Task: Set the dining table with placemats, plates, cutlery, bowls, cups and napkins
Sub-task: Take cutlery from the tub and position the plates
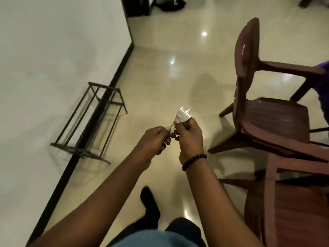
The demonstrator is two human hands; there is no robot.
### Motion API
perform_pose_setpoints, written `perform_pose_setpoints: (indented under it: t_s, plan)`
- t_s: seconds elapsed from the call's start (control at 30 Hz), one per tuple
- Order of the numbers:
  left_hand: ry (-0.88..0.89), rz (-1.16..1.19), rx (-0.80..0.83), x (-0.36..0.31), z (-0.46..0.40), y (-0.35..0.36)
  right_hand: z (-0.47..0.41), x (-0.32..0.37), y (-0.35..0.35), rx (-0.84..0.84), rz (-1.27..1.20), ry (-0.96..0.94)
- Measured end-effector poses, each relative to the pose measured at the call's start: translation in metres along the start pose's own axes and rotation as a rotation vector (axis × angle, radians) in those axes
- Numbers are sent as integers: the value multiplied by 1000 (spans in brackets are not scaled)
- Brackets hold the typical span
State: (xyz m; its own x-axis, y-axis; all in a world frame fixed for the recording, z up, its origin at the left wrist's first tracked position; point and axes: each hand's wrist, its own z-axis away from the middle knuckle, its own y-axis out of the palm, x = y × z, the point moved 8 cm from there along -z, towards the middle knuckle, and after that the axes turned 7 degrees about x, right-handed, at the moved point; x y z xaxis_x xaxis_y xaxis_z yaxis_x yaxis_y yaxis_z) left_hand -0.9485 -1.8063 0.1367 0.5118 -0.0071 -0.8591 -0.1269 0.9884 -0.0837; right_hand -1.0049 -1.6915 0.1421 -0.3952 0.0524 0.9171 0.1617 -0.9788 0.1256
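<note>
Shiny metal forks [183, 114] stick out above my two hands, held over the tiled floor at the middle of the view. My left hand [154, 139] grips the handle ends, fingers curled round them. My right hand [190, 138], with a black bead bracelet at the wrist, pinches the forks just below the tines. How many forks there are is blurred. No placemats, plates, bowls, cups or napkins are in view.
A brown plastic chair [263, 111] stands to the right, beside the corner of a reddish wooden table [293, 193]. A black metal rack [92, 122] stands against the white wall on the left. Glossy floor [160, 77] stretches ahead between them.
</note>
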Motion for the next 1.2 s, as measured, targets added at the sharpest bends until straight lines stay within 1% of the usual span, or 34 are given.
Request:
perform_pose_setpoints:
  t_s: [0.07,0.17,0.27,0.33,0.43,0.57,0.63,0.77,0.87,0.97,1.03,1.1,1.2]
  plan:
    - [38,-33,102,-28,-36,-7,-29,22,4,-66,-24,-35]
    - [49,-55,204,-62,-88,-15,-73,49,1,-203,-40,-46]
    - [56,-51,326,-97,-136,-15,-122,83,2,-268,-57,-94]
    - [72,-62,357,-121,-178,-20,-165,105,2,-307,-46,-136]
    - [143,-71,390,-172,-243,-25,-231,143,3,-322,-61,-193]
    - [209,-82,393,-242,-325,-28,-317,199,0,-345,-59,-252]
    - [263,-97,421,-282,-365,-22,-360,231,-1,-318,-64,-283]
    - [271,-59,437,-333,-437,-13,-434,268,-9,-288,-45,-244]
    - [238,-65,514,-359,-492,3,-488,282,-21,-339,-69,-203]
    - [161,-109,637,-382,-565,20,-547,301,-40,-444,-93,-189]
    - [124,-207,747,-402,-608,33,-579,314,-53,-544,-84,-181]
    - [89,-299,811,-428,-645,43,-606,325,-68,-664,-46,-148]
    - [104,-346,933,-473,-690,73,-643,348,-91,-772,-37,-145]
